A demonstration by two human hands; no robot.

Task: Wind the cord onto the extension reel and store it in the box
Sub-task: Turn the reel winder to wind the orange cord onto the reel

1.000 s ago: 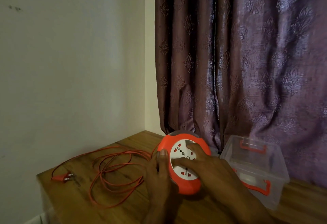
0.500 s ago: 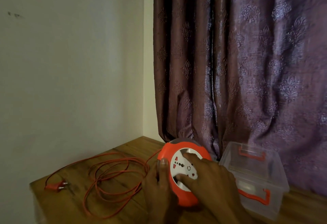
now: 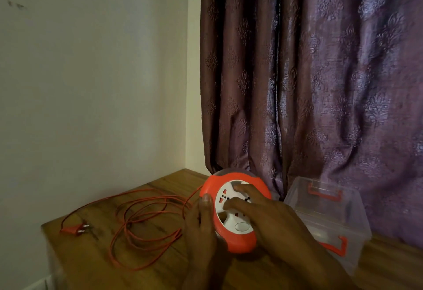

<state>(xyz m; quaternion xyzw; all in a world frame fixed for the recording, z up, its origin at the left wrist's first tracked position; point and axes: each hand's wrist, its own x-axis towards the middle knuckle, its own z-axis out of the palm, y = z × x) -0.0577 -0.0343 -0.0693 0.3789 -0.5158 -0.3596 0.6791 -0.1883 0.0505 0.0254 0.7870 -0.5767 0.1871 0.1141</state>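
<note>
An orange extension reel (image 3: 240, 242) with a white socket face stands tilted on the wooden table (image 3: 96, 264). My left hand (image 3: 201, 228) grips its left rim, thumb up on the edge. My right hand (image 3: 270, 218) lies on the white face, fingers pressed into its recesses. The orange cord (image 3: 142, 218) lies in loose loops on the table to the left, ending in a two-pin plug (image 3: 75, 229) near the table's left edge. A clear plastic box (image 3: 348, 218) with orange latches sits open to the right of the reel.
A purple patterned curtain (image 3: 309, 72) hangs right behind the reel and box. A plain wall (image 3: 91, 83) stands to the left. The table's left edge runs close to the plug.
The white face has turned under my right hand's fingers. The cord loops have shifted slightly and the camera view has tilted a little.
</note>
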